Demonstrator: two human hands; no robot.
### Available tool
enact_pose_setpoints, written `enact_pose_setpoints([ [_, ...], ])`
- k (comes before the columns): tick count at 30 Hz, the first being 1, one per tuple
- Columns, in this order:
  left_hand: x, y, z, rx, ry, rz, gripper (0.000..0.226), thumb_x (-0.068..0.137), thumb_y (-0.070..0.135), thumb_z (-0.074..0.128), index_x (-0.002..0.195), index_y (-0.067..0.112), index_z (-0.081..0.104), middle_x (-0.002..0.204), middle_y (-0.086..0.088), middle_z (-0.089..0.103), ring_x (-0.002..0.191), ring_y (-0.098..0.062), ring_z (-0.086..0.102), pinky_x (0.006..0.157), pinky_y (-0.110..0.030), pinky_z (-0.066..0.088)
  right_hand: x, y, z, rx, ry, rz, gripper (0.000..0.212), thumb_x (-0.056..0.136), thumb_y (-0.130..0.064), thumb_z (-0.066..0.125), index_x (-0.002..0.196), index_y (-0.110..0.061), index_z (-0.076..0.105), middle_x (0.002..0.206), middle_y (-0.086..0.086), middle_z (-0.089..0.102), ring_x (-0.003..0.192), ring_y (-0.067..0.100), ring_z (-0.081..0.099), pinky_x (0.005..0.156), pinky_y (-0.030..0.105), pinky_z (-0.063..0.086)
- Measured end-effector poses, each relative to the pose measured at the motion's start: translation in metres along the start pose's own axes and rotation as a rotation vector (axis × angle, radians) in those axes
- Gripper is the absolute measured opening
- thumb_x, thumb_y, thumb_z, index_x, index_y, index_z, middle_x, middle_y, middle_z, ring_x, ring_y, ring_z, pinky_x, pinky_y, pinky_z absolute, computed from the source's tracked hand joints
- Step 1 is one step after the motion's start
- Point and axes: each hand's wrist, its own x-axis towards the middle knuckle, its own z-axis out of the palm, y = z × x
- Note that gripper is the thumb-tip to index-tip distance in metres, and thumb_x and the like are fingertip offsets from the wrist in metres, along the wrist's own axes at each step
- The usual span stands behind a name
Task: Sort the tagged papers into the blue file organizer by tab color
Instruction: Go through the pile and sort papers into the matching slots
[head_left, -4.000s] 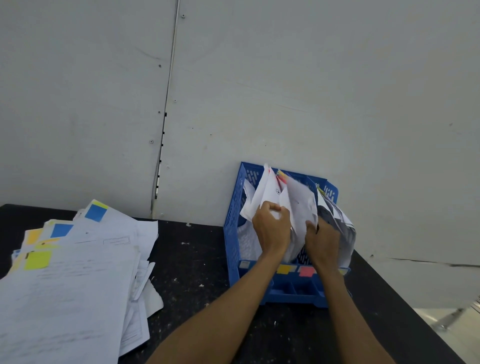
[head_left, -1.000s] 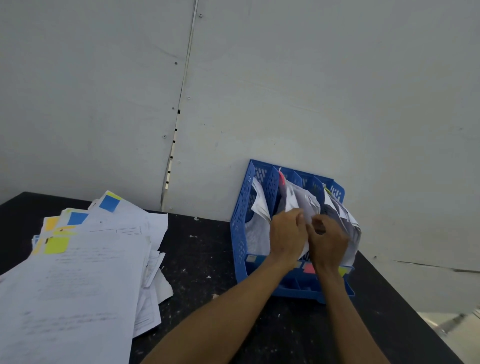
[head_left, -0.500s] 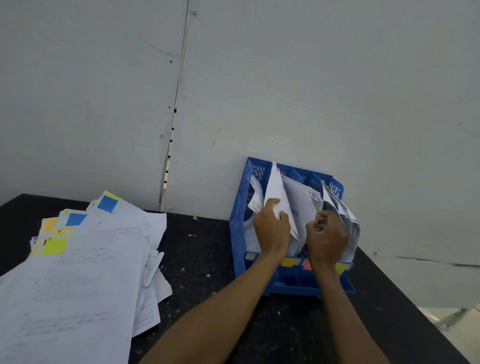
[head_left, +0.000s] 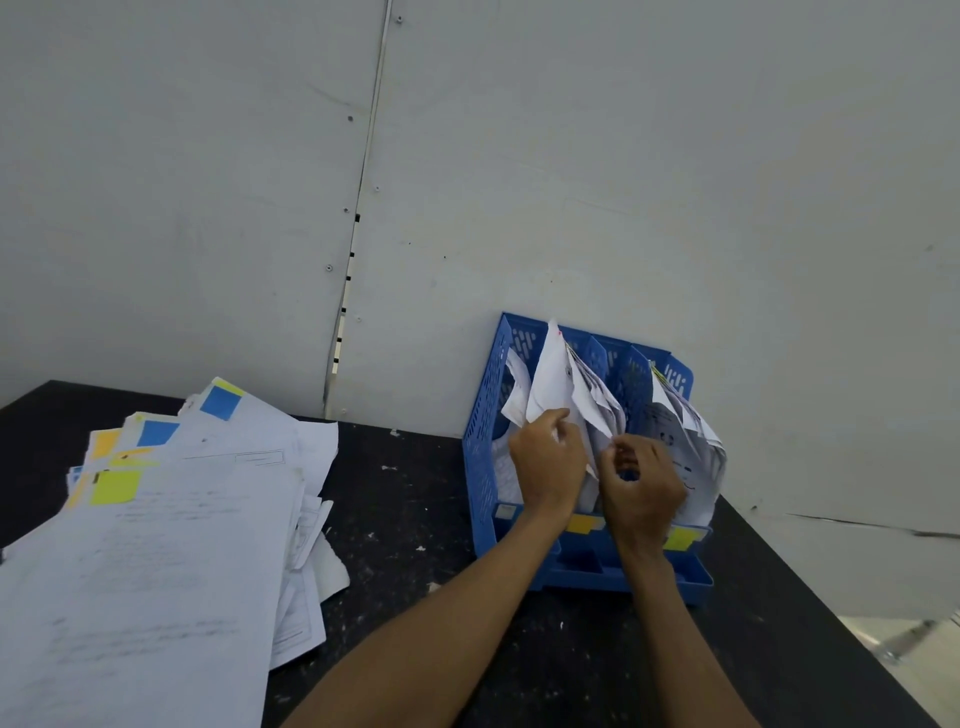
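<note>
Left of the blue plastic file organizer (head_left: 483, 467), a loose pile of white tagged papers (head_left: 156, 545) lies on the black table (head_left: 405, 519). At the organizer's slots, the left hand (head_left: 548, 467) pinches an upright white sheet (head_left: 550, 387). The right hand (head_left: 641, 483) has its fingers curled tight; I cannot tell whether they hold anything.

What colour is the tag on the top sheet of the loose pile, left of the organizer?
Yellow tag; the head view shows it best.
</note>
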Motion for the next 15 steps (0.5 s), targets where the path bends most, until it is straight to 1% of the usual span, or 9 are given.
enact_pose_setpoints([
  [1,-0.0001,0.0013,0.0002,-0.019,-0.014,0.004,0.023,0.09,0.011,0.056,0.074,0.003,0.071,0.063,-0.006,0.065,0.056,-0.011,0.054,0.056,-0.032,0.049,-0.0011,0.0002,0.0007,-0.012,-0.025,-0.021,0.007,0.08,-0.004,0.071,0.087,-0.005,0.07,0.081,0.008,0.067,0.066,0.009,0.057,0.061,0.017,0.046],
  [3,-0.002,0.0049,0.0007,-0.048,-0.05,-0.009,0.029,0.091,0.03,0.06,0.072,0.01,0.071,0.065,0.001,0.068,0.059,-0.01,0.06,0.058,-0.026,0.052,-0.003,0.0002,0.0015,-0.007,-0.094,-0.042,0.016,0.083,-0.019,0.066,0.091,-0.006,0.071,0.082,0.007,0.069,0.067,0.011,0.06,0.062,0.017,0.046],
  [5,-0.0029,0.0048,0.0022,-0.036,-0.069,0.0,0.035,0.091,0.039,0.06,0.07,0.012,0.069,0.063,0.002,0.066,0.059,-0.011,0.061,0.058,-0.029,0.053,-0.0022,0.0002,0.0016,0.023,-0.144,-0.043,0.023,0.082,-0.023,0.064,0.095,-0.005,0.071,0.083,0.006,0.069,0.067,0.011,0.061,0.06,0.02,0.05],
  [6,-0.0028,0.004,0.0029,-0.023,-0.063,0.007,0.034,0.092,0.034,0.059,0.069,0.01,0.067,0.062,0.0,0.065,0.058,-0.012,0.059,0.057,-0.034,0.052,-0.0016,-0.0011,0.001,0.036,-0.164,-0.033,0.025,0.081,-0.023,0.065,0.098,-0.005,0.071,0.083,0.006,0.07,0.068,0.011,0.061,0.06,0.02,0.051],
  [8,-0.0006,0.0035,0.0034,-0.013,-0.012,-0.008,0.032,0.094,0.022,0.056,0.067,0.007,0.063,0.059,-0.003,0.061,0.056,-0.013,0.055,0.055,-0.039,0.047,-0.0001,-0.0047,-0.0005,0.051,-0.199,0.013,0.03,0.083,-0.026,0.063,0.105,-0.007,0.07,0.086,0.004,0.07,0.07,0.012,0.062,0.062,0.012,0.047],
  [9,0.0005,0.0043,0.0029,-0.01,0.021,-0.017,0.03,0.094,0.02,0.056,0.068,0.007,0.063,0.061,-0.003,0.061,0.056,-0.013,0.054,0.054,-0.037,0.046,0.0004,-0.0063,-0.0007,0.047,-0.205,0.04,0.033,0.085,-0.029,0.06,0.108,-0.007,0.069,0.088,0.004,0.07,0.072,0.012,0.062,0.064,0.007,0.042],
  [11,0.0022,0.006,0.0015,0.01,0.067,-0.022,0.026,0.094,0.019,0.056,0.074,0.007,0.066,0.068,-0.003,0.064,0.06,-0.01,0.054,0.054,-0.025,0.046,0.0008,-0.0072,-0.0001,0.042,-0.18,0.142,0.036,0.09,-0.025,0.056,0.117,-0.004,0.065,0.099,0.009,0.07,0.081,0.012,0.062,0.066,0.004,0.036],
  [12,0.0028,0.0073,0.0008,0.025,0.079,-0.024,0.024,0.094,0.019,0.057,0.077,0.006,0.067,0.073,-0.004,0.066,0.063,-0.008,0.055,0.055,-0.021,0.046,0.0012,-0.0077,-0.0003,0.041,-0.148,0.208,0.035,0.092,-0.02,0.056,0.121,-0.002,0.062,0.101,0.01,0.069,0.082,0.013,0.061,0.066,0.005,0.036],
  [15,0.0055,0.0072,-0.0004,0.054,0.068,-0.018,0.019,0.093,0.018,0.06,0.083,0.004,0.068,0.083,-0.006,0.069,0.07,-0.007,0.055,0.056,-0.021,0.05,0.0053,-0.0072,-0.0001,-0.008,-0.048,0.318,0.033,0.092,-0.01,0.057,0.124,-0.003,0.059,0.086,0.008,0.067,0.072,0.016,0.06,0.066,0.018,0.042],
])
